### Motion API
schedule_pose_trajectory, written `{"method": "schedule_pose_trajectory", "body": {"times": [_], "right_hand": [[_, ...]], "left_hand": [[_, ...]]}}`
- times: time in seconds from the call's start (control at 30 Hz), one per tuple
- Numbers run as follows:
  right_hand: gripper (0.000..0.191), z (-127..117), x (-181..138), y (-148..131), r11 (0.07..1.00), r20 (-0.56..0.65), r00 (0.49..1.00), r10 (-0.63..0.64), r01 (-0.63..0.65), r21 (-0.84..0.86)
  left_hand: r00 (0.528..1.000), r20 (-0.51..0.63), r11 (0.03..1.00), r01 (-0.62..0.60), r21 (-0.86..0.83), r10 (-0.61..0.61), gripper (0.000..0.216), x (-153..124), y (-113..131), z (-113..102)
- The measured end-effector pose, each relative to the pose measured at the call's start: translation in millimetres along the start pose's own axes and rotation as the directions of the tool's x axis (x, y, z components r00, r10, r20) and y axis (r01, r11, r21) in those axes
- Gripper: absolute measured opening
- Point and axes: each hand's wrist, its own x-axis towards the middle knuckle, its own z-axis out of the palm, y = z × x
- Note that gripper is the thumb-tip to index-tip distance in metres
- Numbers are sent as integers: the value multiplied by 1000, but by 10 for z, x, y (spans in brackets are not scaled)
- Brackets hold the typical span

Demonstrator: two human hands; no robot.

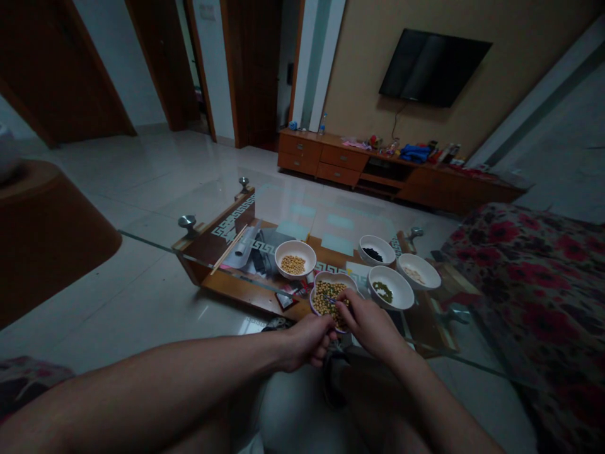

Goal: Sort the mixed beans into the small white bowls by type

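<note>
We see both bare forearms reaching forward from the near edge and meeting over the glass surface (155, 243). The left hand (307, 340) sits curled at the near rim of the flower-shaped bowl of mixed beans (331, 296), knuckles up, fingers folded in narrow; we cannot tell whether it grips the rim or only rests against it. The right hand (368, 321) comes in from the right, wrist bent, its fingertips (343, 301) pinched together and dipping into the beans at the bowl's near right side; what they pinch is too small to make out. The bowl stands upright at the near middle of the surface, mouth up.

Just beyond it to the left stands a round white bowl of yellow soybeans (295, 258). To the right sits a white bowl of green beans (390, 287), farther back a white bowl of black beans (377, 250), and to the far right a white bowl of pale beans (418, 271).
</note>
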Motion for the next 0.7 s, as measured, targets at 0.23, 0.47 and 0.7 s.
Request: {"method": "schedule_pose_trajectory", "body": {"times": [0.23, 0.47, 0.7], "right_hand": [[24, -5, 14, -20, 995, 10, 1000, -30, 31, -96], [26, -22, 35, -22, 995, -21, 1000, 6, -8, -101], [31, -7, 57, 12, 988, -133, 981, 144, -151, -41]], "left_hand": [[1000, 22, 1000, -16, -8, 16, 18, 4, -4, 6], [999, 12, 999, -30, -41, 30, 14, 18, -25, 1], [992, 66, 988, -103, -116, 111, 12, 117, 7, -22]]}}
